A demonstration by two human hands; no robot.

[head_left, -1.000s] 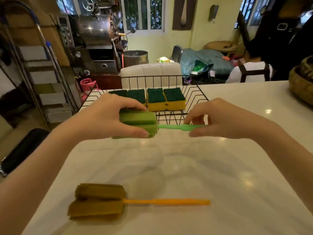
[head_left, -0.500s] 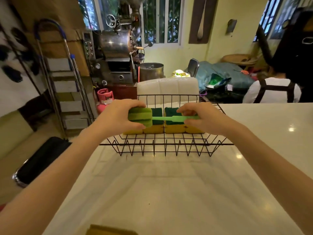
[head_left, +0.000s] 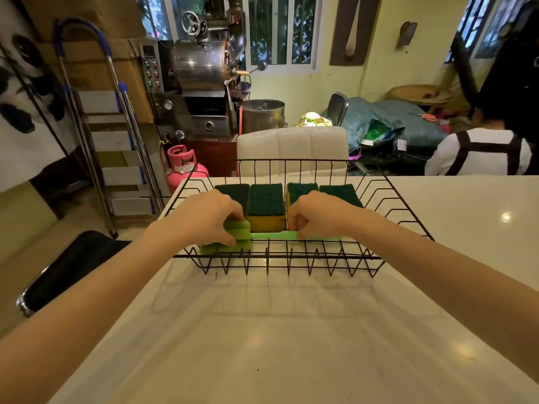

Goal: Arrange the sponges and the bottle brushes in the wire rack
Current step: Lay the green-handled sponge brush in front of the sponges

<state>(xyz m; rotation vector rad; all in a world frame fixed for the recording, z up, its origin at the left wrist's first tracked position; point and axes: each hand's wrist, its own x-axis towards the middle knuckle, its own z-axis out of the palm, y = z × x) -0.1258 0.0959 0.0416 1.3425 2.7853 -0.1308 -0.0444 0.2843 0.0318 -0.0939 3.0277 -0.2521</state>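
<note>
Pale glossy counter (head_left: 291, 330) – wire rack (head_left: 408, 217); both hands (head_left: 204, 217) (head_left: 318, 214) clamped on green bottle brush (head_left: 271, 235); cluttered room.

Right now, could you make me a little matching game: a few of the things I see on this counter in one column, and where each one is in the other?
Things:
1. green foam bottle brush
2. four yellow sponges with dark green tops
3. black wire rack
4. left hand

Places:
A. standing on the pale counter
B. lined up along the rack's far side
C. gripping the brush's foam head
D. lying crosswise at the rack's near side, held at both ends

Pairs: 1-D, 2-B, 3-A, 4-C
</note>
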